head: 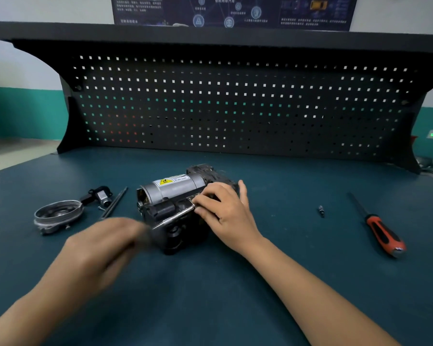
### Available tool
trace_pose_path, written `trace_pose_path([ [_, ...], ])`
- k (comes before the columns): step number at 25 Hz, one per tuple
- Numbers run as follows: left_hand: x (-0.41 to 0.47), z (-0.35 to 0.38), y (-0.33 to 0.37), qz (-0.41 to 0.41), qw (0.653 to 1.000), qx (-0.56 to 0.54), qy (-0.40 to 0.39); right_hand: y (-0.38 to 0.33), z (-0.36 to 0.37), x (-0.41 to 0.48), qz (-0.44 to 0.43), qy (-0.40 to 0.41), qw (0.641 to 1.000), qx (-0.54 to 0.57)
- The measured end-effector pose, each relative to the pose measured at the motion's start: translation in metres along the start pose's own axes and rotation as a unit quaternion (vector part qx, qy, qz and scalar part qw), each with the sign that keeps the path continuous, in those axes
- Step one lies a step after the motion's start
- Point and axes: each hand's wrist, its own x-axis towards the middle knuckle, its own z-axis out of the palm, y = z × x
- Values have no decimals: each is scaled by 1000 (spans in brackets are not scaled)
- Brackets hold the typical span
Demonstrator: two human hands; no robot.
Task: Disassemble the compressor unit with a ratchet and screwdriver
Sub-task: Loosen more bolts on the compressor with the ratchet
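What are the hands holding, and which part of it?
The left hand grips the ratchet by its dark handle end; the right hand holds its head, down on the compressor unit.

Compressor unit (175,196): silver cylinder, black housing, on side; chrome ratchet (175,217) across its front; red-black screwdriver (380,231) lying well right.
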Motion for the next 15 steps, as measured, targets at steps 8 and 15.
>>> trace_pose_path([
  [8,4,15,-11,-478,792,-363,108,-3,7,-8,-96,94,986,-103],
  [15,19,4,-11,-412,857,-294,98,-7,9,-3,-115,128,984,-47],
])
